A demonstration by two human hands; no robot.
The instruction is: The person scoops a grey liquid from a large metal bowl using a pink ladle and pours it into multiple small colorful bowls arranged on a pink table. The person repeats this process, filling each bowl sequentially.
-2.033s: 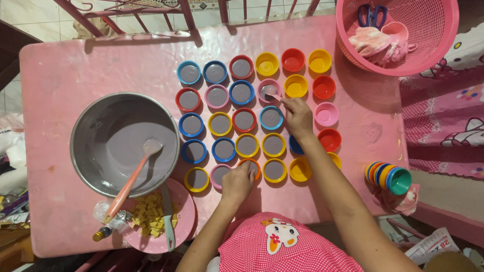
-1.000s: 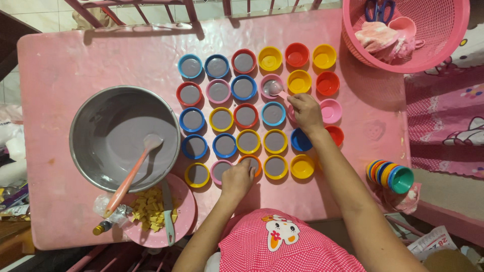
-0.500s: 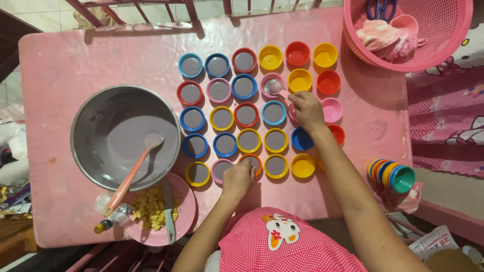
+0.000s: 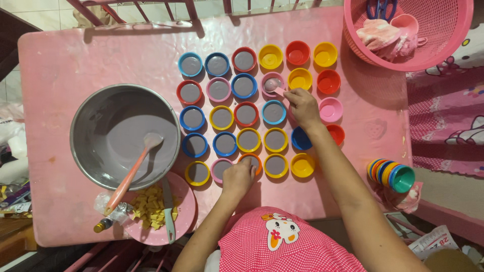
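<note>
1. The right hand point(image 4: 302, 107) is closed in a pinch on a small pink spoon point(image 4: 276, 88); the spoon's bowl sits over a pink-rimmed cup point(image 4: 273, 83) in the 2nd row from the far edge.
2. The left hand point(image 4: 238, 176) rests at the near row, fingers curled, fingertips touching an orange-rimmed cup point(image 4: 250, 160) (whether it grips the rim cannot be told).
3. The small round cups stand in rows on the pink table point(image 4: 101, 55). Most hold grey-purple batter; the yellow, red and pink ones at the right end look unfilled.
4. A metal bowl point(image 4: 124, 136) of the same batter stands to the left of the rows, with a pink spatula point(image 4: 133, 171) leaning in it.
5. A pink plate point(image 4: 159, 209) just beside the bowl carries yellow cubes and a knife point(image 4: 168, 206).
6. A stack of coloured cups point(image 4: 392, 175) lies at the table's right edge, well apart from the rows.
7. A pink basket point(image 4: 403, 32) stands at the far right corner.
</note>
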